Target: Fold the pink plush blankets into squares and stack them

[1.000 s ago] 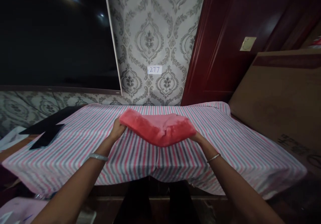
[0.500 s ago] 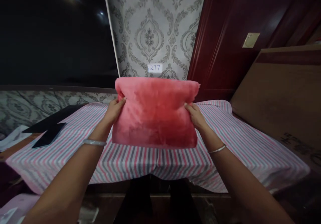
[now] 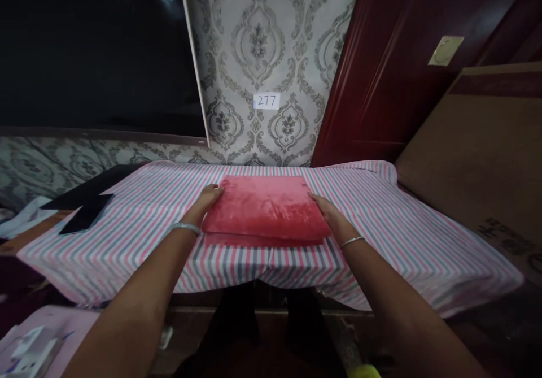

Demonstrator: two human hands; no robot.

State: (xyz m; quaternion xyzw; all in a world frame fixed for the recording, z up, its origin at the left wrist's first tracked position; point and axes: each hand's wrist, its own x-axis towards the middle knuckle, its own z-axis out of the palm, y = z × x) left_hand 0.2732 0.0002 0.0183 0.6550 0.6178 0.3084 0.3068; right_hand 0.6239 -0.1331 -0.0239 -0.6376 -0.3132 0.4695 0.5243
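Observation:
A folded pink fleece cloth [image 3: 265, 208] lies flat on the striped tablecloth [image 3: 381, 220] in the middle of the table. My left hand [image 3: 207, 200] rests at the cloth's left edge, fingers stretched along it. At the right edge lies my right hand [image 3: 328, 214], fingers extended against the fold. Both wrists wear thin metal bangles. Neither hand grips the cloth; both press or touch its sides.
A dark flat object [image 3: 84, 203] lies at the table's left end. A large dark screen [image 3: 93, 56] hangs on the patterned wall with a "277" label [image 3: 266, 100]. A red-brown door [image 3: 402, 56] and a brown board [image 3: 478, 152] stand at right.
The pink cloth was lifted upright in both hands half a second ago; now it lies folded flat on the table and the hands rest at its sides.

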